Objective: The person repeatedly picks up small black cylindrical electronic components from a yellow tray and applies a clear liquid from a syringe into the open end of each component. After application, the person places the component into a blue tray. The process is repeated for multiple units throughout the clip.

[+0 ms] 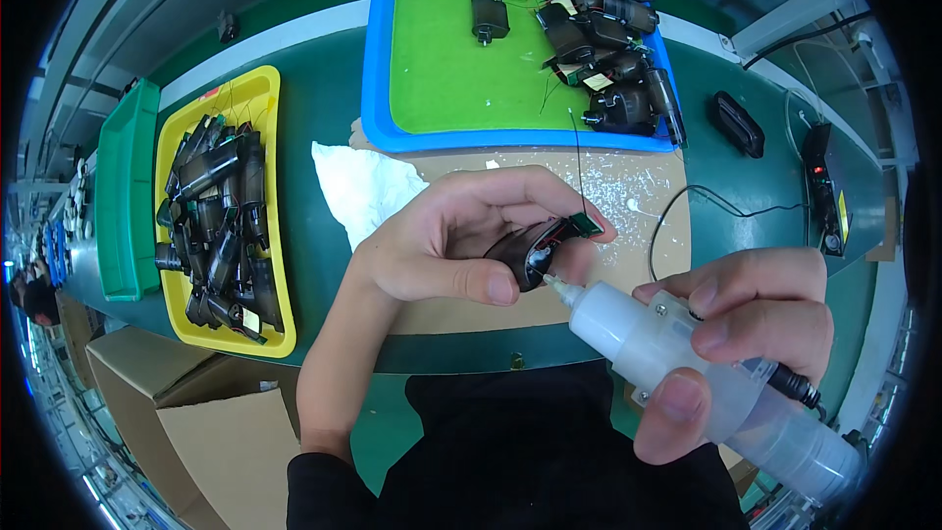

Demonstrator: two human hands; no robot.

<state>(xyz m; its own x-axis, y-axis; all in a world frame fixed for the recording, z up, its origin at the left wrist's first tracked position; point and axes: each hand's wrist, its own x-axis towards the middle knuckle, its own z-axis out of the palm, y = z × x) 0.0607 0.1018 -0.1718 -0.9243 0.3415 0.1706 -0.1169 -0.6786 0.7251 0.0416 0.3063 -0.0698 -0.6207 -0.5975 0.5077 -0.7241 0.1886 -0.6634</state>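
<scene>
My left hand (422, 236) is closed round a dark, shiny plastic housing (528, 251). A small green circuit board (586, 225) sticks out at the housing's right end, and a thin dark wire rises from it. In my right hand (746, 334) is a white, translucent glue dispenser (677, 344) with a black cable at its back end. Its narrow tip points up and left, at the housing's opening; whether it touches cannot be told. Both are held above a brown cardboard sheet (461, 309).
A blue-rimmed tray (378, 69) with a green mat holds several dark housings at the far side. On the left, a yellow tray (287, 309) is piled with similar parts beside a green tray (128, 196). White paper (363, 186), a black case (736, 125) and a cable (657, 226) lie around.
</scene>
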